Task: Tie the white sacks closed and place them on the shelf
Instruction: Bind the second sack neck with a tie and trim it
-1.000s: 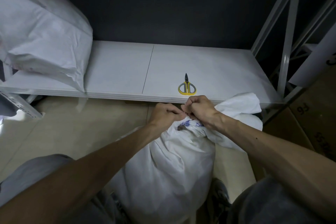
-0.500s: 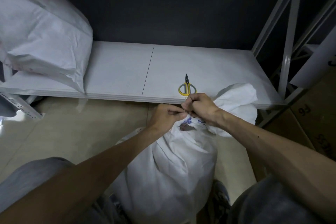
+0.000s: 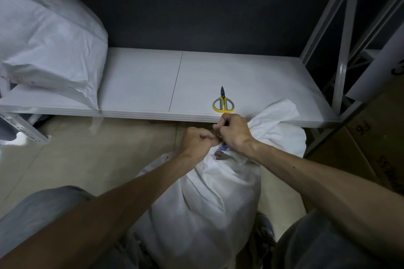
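While one sack [image 3: 50,50] already lies on the shelf [image 3: 140,85], both hands, left [image 3: 197,140] and right [image 3: 235,130], clench their fingers on the neck of a second sack [image 3: 203,207] on the floor below the shelf, still untied.

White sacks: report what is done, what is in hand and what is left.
Done: one white sack already lies at the left end of the shelf. In hand: the left hand and right hand are both closed at the neck of the sack on the floor. Left: finish that tie and shelve it.
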{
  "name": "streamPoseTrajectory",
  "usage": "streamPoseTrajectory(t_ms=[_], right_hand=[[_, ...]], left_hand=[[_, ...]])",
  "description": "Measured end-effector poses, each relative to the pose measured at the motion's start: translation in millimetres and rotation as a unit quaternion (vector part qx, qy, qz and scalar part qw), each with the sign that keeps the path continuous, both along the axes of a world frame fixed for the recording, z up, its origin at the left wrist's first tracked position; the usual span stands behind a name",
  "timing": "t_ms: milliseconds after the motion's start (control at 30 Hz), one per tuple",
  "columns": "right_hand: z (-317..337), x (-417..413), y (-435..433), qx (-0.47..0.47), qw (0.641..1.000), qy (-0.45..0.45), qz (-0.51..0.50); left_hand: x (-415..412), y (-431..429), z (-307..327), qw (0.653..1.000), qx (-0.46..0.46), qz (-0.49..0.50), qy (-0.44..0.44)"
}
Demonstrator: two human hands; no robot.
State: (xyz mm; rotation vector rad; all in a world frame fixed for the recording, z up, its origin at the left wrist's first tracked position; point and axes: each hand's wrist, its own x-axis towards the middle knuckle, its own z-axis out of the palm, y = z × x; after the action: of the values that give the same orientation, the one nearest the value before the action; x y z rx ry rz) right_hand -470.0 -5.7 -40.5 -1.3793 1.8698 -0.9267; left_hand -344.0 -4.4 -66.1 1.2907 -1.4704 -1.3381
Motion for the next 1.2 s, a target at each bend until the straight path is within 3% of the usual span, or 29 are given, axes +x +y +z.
streamPoseTrajectory(t_ms=[100, 267, 400, 467, 567, 633, 800, 933, 1133, 1200], right_hand=[[3.1, -6.6, -6.4, 0.007, 0.999, 0.026, 0.037], [6.1, -22.2, -13.9, 0.029, 0.996, -0.040, 0.078], [2.8, -27.3, -17.7, 0.034, 0.991, -0.031, 0.123], [7.3, -30.3, -17.9, 0.030, 0.987, 0.009, 0.157], [19.2, -36.2, -17.1, 0.039, 0.969, 0.146, 0.195], [23.9, -38.7, -16.3, 0.088, 0.955, 0.170, 0.225], [22.0, -40.4, -4.0, 0.164, 0.942, 0.084, 0.281], [23.0, -51.3, 7.9, 0.165, 0.953, -0.090, 0.237], [29.6, -81.3, 40.1, 0.133, 0.963, -0.161, 0.167], [25.9, -87.4, 46.1, 0.118, 0.971, -0.145, 0.151]], left_hand=[[3.3, -4.1, -3.7, 1.000, 0.007, -0.003, 0.010], [1.8, -9.8, -3.3, 0.995, -0.032, -0.084, -0.032], [3.5, -4.4, -5.1, 0.992, -0.029, -0.119, -0.042], [6.7, -7.8, -4.3, 0.989, -0.036, -0.140, -0.039], [15.4, -20.0, 2.7, 0.982, -0.041, -0.174, -0.052], [20.9, -27.5, 5.6, 0.979, -0.019, -0.194, -0.054], [17.8, -27.2, 12.8, 0.967, 0.026, -0.252, -0.039], [2.5, -34.8, 22.6, 0.957, 0.055, -0.282, -0.034], [-32.9, -46.5, 29.2, 0.915, 0.118, -0.381, -0.066], [-39.4, -42.0, 28.8, 0.912, 0.118, -0.387, -0.068]])
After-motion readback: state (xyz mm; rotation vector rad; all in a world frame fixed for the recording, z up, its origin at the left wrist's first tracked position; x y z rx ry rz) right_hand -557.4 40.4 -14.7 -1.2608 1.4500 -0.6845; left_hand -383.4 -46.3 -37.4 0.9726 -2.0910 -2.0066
